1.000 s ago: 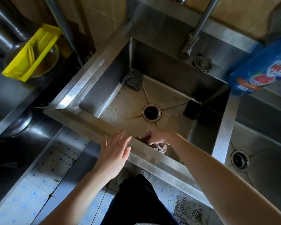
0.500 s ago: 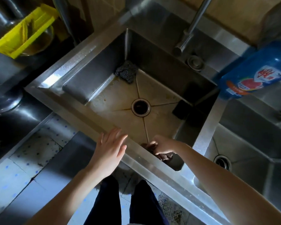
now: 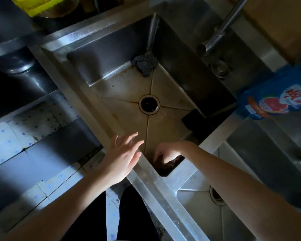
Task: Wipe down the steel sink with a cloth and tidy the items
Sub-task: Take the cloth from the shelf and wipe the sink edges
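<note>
Sink (image 3: 167,129) of steel fills the middle of our view, its floor stained brown around the round drain (image 3: 149,103). In the basin's near corner, just below the front rim, a dark cloth (image 3: 169,166) lies bunched on the bottom. Our right hand (image 3: 167,152) is on top of it, fingers bent down over the fabric and holding it against the steel. Our left hand (image 3: 123,159) is beside it at the front rim, flat, fingers straight and spread, holding nothing; we cannot tell whether it touches the rim.

A grey scouring pad (image 3: 144,62) sits in the far corner of the basin, and a black sponge (image 3: 191,120) in the right corner. The tap (image 3: 221,30) reaches over the back edge. A blue soap bottle (image 3: 274,100) stands at the right, above a second basin (image 3: 195,211). A yellow tray (image 3: 40,6) shows at the top left.
</note>
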Motion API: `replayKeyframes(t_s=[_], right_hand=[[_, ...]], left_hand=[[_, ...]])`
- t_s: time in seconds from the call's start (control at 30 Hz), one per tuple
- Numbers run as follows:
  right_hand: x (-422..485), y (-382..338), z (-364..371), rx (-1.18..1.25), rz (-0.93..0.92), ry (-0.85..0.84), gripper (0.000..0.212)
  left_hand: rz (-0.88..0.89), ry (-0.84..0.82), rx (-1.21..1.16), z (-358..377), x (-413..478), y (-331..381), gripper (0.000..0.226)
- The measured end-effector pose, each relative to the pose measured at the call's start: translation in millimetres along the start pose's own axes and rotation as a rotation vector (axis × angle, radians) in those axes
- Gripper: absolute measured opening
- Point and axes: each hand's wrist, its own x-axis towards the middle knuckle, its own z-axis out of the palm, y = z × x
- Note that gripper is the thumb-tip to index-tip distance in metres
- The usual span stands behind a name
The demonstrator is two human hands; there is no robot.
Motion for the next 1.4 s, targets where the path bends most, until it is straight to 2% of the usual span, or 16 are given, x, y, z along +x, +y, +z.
replayKeyframes(t_s=[0.1, 0.2, 0.27, 0.43, 0.53, 0.57, 0.63, 0.7, 0.77, 0.9, 1.0, 1.07, 1.3, 1.4], right_hand=[[6, -1, -4, -0.145, -0.064, -0.057, 0.047], [6, 7, -14, -0.246, -0.025, -0.079, 0.051], [3, 23, -23, -0.247, 0.022, -0.061, 0.047], [-6, 87, -60, -0.213, 0.231, 0.121, 0.025], [-10, 117, -85, -0.207, 0.281, 0.173, 0.01], [-11, 121, -89, -0.196, 0.288, 0.188, 0.008], [-11, 123, -92, -0.198, 0.291, 0.199, 0.023], [-10, 117, -87, -0.198, 0.283, 0.144, 0.034], [-5, 98, -74, -0.201, 0.247, 0.047, 0.029], [26, 45, -30, -0.165, 0.079, -0.133, 0.038], [41, 12, -5, -0.289, -0.034, -0.127, 0.04], [46, 9, -4, -0.343, -0.038, -0.111, 0.039], [16, 90, -60, -0.437, 0.214, 0.042, 0.027], [-5, 129, -96, -0.386, 0.3, 0.13, 0.007]], left_hand=[[-0.003, 0.01, -0.002, 8, -1, 10, 0.034], [-0.021, 0.024, 0.01, 12, -1, 18, 0.034], [-0.02, 0.035, 0.039, 15, -1, 22, 0.034], [-0.006, 0.075, 0.093, 22, -4, 22, 0.034], [-0.007, 0.076, 0.117, 25, -5, 21, 0.034], [-0.007, 0.07, 0.117, 24, -4, 21, 0.034], [-0.006, 0.059, 0.123, 23, -2, 20, 0.033], [-0.003, 0.041, 0.131, 23, 0, 19, 0.032], [-0.004, 0.03, 0.138, 22, 1, 19, 0.031], [0.007, 0.034, 0.158, 21, 1, 19, 0.028], [0.005, 0.051, 0.18, 22, 2, 17, 0.028], [0.007, 0.05, 0.184, 23, 2, 14, 0.027], [-0.006, 0.049, 0.198, 25, 5, 11, 0.025], [-0.023, 0.036, 0.189, 23, 7, 11, 0.025]])
